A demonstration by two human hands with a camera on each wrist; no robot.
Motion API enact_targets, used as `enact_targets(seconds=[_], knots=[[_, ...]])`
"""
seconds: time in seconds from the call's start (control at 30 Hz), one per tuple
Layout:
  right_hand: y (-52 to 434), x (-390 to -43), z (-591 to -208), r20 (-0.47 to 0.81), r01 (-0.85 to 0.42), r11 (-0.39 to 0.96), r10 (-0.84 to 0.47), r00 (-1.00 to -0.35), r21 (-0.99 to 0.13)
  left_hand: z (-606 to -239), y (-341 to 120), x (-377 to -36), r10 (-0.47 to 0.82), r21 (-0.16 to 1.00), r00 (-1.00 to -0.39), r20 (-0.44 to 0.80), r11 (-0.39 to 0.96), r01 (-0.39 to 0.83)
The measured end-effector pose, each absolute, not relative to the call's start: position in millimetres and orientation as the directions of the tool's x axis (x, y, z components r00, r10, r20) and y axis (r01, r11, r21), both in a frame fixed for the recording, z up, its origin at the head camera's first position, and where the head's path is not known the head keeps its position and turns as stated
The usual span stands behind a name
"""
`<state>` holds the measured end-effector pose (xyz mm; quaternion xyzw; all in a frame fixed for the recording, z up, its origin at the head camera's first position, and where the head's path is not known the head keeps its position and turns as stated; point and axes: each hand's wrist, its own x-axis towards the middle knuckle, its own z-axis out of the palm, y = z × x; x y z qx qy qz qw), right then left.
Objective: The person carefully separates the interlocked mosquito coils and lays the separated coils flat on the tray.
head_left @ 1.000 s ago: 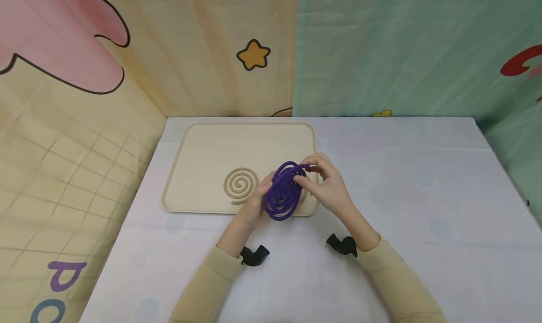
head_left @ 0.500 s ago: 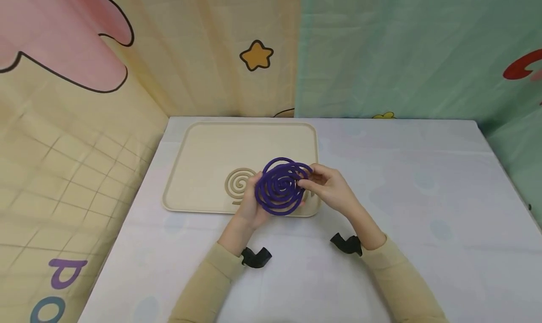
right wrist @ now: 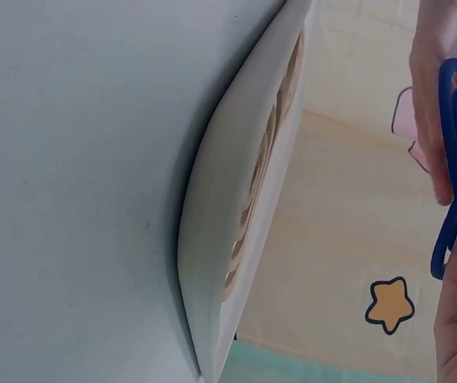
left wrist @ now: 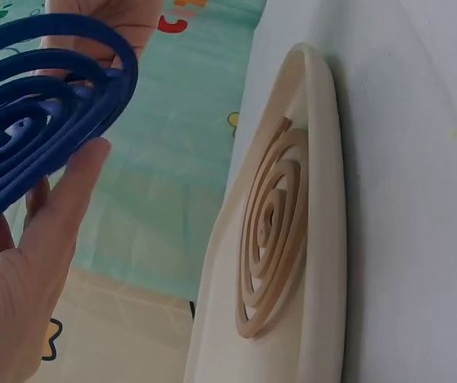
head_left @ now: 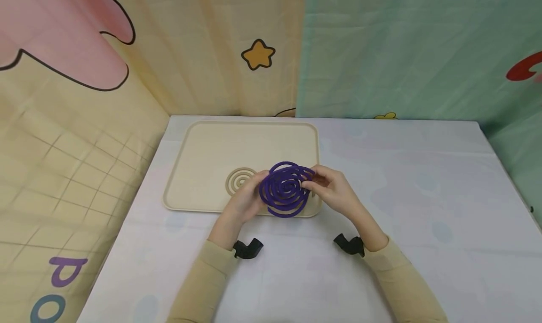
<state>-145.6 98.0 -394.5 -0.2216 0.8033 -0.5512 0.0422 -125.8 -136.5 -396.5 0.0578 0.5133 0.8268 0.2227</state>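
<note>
A purple mosquito coil with many overlapping turns, perhaps a nested pair, is held up above the tray's front right part; it looks blue in both wrist views. My left hand grips it at the left edge, some fingers hidden behind it. My right hand pinches its right edge between thumb and fingers. A tan mosquito coil lies flat on the beige tray, partly covered by the left hand. Another tan piece is mostly hidden behind the purple coil. The left wrist view shows a tan coil inside the tray's rim.
The tray stands at the table's back left, with its raised rim nearest me. A pale cloth-covered table extends to the right and front. Printed curtains close off the back and sides. A black band piece sits at each wrist.
The purple coil has turned from a steep tilt to face the head camera more, and its turns show more spread. My right hand has shifted slightly right and down; both hands keep their hold.
</note>
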Motion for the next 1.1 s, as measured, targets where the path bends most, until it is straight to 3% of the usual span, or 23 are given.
enact_targets(seconds=[0.2,0.43,0.6,0.9,1.1], knots=[[98.3,-146.4,-401.4,0.391,-0.535,0.305,-0.424,-0.817,-0.788,-391.0,-142.9,-126.9,0.32,0.941,-0.93,-0.18,-0.219,-0.257],[96.6,-146.9,-405.2,0.491,-0.601,0.266,-0.381,-0.784,-0.753,-379.1,-149.3,-123.3,0.23,0.986,-0.959,-0.166,0.015,-0.167],[98.0,-148.3,-403.4,0.546,-0.647,0.22,-0.383,-0.745,-0.73,-373.5,-155.1,-121.2,0.269,0.981,-0.951,-0.156,0.154,-0.117],[98.3,-142.1,-390.7,0.47,-0.654,0.279,-0.508,-0.722,-0.703,-375.6,-153.1,-122.4,0.283,0.96,-0.938,-0.201,0.246,-0.132],[97.9,-140.6,-385.6,0.266,-0.445,0.372,-0.442,-0.857,-0.815,-371.1,-152.3,-119.4,0.206,0.957,-0.966,-0.159,0.272,-0.1]])
